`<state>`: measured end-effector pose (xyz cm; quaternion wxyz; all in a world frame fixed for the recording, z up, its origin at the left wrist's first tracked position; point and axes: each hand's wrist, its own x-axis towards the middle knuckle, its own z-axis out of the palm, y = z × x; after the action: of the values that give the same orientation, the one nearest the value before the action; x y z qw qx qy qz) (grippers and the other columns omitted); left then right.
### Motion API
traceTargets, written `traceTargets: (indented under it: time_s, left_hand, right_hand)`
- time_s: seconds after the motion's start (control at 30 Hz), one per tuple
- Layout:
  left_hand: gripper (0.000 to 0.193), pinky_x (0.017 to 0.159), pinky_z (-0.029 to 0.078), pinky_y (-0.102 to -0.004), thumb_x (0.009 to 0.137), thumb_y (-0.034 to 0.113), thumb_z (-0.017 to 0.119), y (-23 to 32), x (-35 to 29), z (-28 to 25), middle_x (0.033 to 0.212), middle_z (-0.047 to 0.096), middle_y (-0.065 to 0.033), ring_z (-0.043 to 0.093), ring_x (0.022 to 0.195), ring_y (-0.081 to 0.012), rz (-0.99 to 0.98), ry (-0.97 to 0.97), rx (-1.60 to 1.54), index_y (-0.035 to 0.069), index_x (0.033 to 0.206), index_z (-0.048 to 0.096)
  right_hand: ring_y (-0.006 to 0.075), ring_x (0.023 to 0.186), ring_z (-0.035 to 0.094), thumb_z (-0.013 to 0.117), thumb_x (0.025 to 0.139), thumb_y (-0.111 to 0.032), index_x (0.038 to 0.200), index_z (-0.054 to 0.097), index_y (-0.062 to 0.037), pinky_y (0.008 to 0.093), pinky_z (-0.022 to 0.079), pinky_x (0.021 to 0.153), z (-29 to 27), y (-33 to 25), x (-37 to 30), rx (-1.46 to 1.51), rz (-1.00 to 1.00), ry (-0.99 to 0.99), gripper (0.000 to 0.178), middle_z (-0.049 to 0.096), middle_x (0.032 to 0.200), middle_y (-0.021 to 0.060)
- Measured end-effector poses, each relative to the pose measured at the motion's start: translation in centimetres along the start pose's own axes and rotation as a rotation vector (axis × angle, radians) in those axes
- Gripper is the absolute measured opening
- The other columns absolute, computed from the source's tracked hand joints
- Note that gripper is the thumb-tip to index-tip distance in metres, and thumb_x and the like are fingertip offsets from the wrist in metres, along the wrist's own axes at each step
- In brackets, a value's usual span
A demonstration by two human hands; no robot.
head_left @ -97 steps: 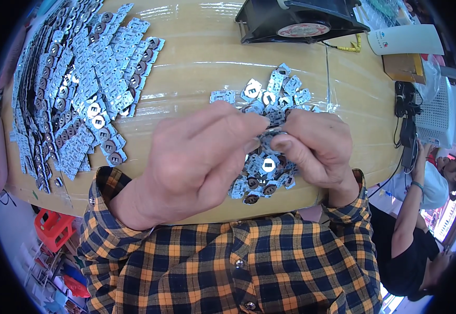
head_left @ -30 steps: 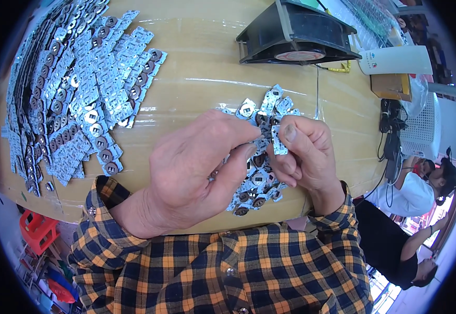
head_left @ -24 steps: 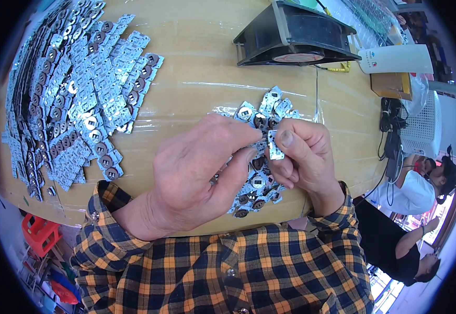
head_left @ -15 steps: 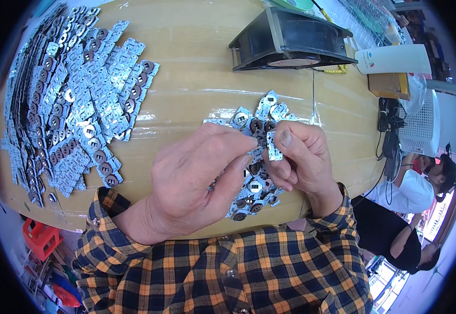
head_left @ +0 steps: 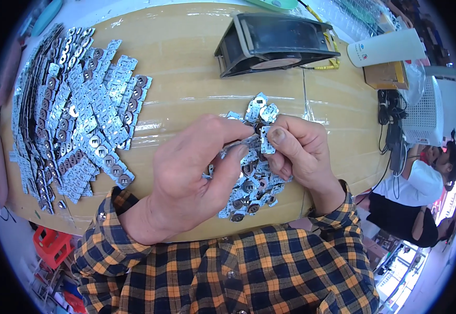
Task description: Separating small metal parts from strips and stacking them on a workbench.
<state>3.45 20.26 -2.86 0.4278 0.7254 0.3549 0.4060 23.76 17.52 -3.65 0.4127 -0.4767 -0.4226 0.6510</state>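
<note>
Close together over the middle of the table are my two hands. My right hand (head_left: pixel 305 149) pinches a small white circuit board (head_left: pixel 265 141) between thumb and fingers. My left hand (head_left: pixel 189 172) is closed too, its thumb and index finger on a light circuit-board piece that meets the one at my right thumb; whether the two are joined I cannot tell. Beneath and around the fingers lies a loose pile of small circuit boards (head_left: pixel 249 191), some bearing round dark or silver parts. The left hand covers part of this pile.
On the left lies a large stack of circuit-board strips (head_left: pixel 89 99). A black fan (head_left: pixel 280 42) stands at the back, beside a white cup (head_left: pixel 387 48) and a cardboard box (head_left: pixel 387 76). Black cables (head_left: pixel 394 131) and a white perforated basket (head_left: pixel 423 112) are at right. Another person (head_left: pixel 421 183) is beyond.
The view has shifted slightly, moving the table's contents in the picture. My hands stay close together, with the small board still pinched in the right one.
</note>
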Motion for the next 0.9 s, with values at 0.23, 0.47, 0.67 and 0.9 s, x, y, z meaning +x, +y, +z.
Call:
traceTargets:
  time_s: [0.23, 0.47, 0.67, 0.9]
  left_hand:
    - [0.020, 0.063, 0.050, -0.0262, 0.076, -0.010, 0.065, 1.0, 1.7, 1.5, 0.086, 0.067, -0.0133, 0.066, 0.073, -0.0200, 0.234, -0.051, 0.075, -0.003, 0.095, 0.064]
    - [0.018, 0.061, 0.049, -0.0244, 0.078, -0.008, 0.064, 1.6, 1.7, 2.0, 0.083, 0.066, -0.0097, 0.063, 0.069, -0.0145, 0.029, -0.064, -0.099, -0.003, 0.095, 0.064]
    - [0.016, 0.068, 0.049, -0.0225, 0.086, -0.003, 0.061, 1.3, 1.3, 2.1, 0.089, 0.065, -0.0081, 0.063, 0.076, -0.0109, -0.157, -0.076, -0.299, -0.005, 0.102, 0.063]
    - [0.015, 0.066, 0.048, -0.0218, 0.087, -0.001, 0.061, 0.6, 1.5, 1.1, 0.085, 0.065, -0.0070, 0.062, 0.074, -0.0098, -0.169, -0.202, -0.295, -0.003, 0.101, 0.064]
  right_hand:
    - [0.0040, 0.039, 0.038, 0.054, 0.098, -0.019, 0.076, 0.055, 0.0000, 0.0208, 0.030, 0.036, -0.9, -1.3, -1.3, 0.010, -0.027, 0.054, 0.029, 0.048, 0.052, -0.0001]
    - [0.0040, 0.048, 0.046, 0.058, 0.096, -0.018, 0.073, 0.060, -0.0016, 0.0233, 0.033, 0.043, -2.9, -2.6, -1.0, -0.352, -0.208, 0.026, 0.028, 0.052, 0.055, -0.0012]
    - [0.0128, 0.048, 0.051, 0.058, 0.095, -0.020, 0.074, 0.060, -0.0021, 0.0282, 0.037, 0.046, -3.3, -1.6, -0.5, -0.586, -0.490, -0.067, 0.027, 0.054, 0.060, 0.0037]
    - [0.0193, 0.046, 0.050, 0.063, 0.090, -0.017, 0.072, 0.059, -0.0018, 0.0313, 0.036, 0.045, -2.5, -0.7, 0.2, -0.685, -0.628, -0.138, 0.024, 0.050, 0.059, 0.0066]
